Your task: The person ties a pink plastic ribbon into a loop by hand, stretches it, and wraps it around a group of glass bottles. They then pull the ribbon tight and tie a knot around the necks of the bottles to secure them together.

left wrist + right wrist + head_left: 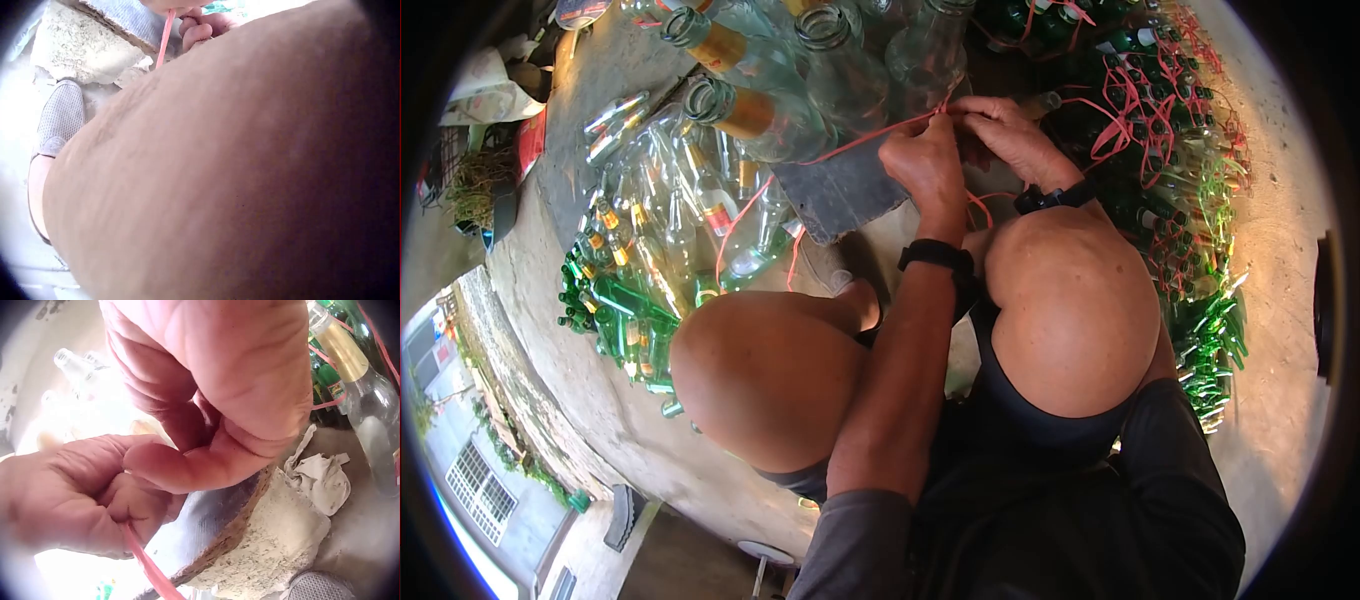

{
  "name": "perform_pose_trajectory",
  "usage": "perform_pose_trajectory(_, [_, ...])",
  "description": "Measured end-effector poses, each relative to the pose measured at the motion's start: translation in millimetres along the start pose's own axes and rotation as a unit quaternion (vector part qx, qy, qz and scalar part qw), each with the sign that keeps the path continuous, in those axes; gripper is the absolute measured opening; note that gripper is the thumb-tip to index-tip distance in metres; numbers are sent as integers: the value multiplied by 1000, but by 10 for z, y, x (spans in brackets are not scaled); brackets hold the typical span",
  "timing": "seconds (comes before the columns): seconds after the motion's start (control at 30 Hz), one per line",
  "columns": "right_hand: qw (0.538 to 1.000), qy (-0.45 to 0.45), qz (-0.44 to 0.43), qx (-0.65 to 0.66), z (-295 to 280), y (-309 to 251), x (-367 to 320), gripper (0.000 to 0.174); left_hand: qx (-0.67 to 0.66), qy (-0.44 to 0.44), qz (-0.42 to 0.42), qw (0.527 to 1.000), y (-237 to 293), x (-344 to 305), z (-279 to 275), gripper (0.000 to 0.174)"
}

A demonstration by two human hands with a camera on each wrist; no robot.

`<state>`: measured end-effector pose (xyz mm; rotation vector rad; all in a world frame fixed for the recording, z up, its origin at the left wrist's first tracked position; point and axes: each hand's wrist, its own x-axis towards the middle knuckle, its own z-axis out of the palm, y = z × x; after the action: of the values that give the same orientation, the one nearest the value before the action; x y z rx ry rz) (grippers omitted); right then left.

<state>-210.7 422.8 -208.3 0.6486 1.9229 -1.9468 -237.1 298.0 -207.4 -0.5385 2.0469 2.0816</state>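
Note:
My left hand (928, 168) grips a thin pink plastic string (865, 143) in curled fingers, and a length of it trails below the fist in the right wrist view. Right against it, my right hand (1012, 138) pinches with bent fingers and thumb at the same string; its thumb (165, 467) overlaps the left fingers. The string runs along the front of a group of upright clear glass bottles (840, 75), some with gold neck labels. Under the hands lies a dark slab (840, 190). In the left wrist view, the string (165, 37) hangs beside the fingers.
Clear and green bottles (665, 210) lie piled on the left. On the right, dark and green bottles (1140, 190) stand heaped with pink string (1135, 110) over them. Bare knees (1070, 310) frame the arms. A shoe (61, 115) rests beside a pale, rough block (81, 47).

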Motion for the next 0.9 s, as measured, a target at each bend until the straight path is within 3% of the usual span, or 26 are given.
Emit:
perform_pose_trajectory(0.27, [1000, -18, 5, 16, -34, -44, -40, 25, -124, -48, -86, 987, -201, 140, -18, 15])
perform_pose_trajectory(0.57, [999, -19, -26, -3, -62, 6, 52, 21, -72, -95, -223, 967, 90, 155, -155, 16])
perform_pose_trajectory(0.9, [998, -45, -52, 15, -81, 21, 41, 19, -106, -117, -242, 957, 124, 206, -210, 16])
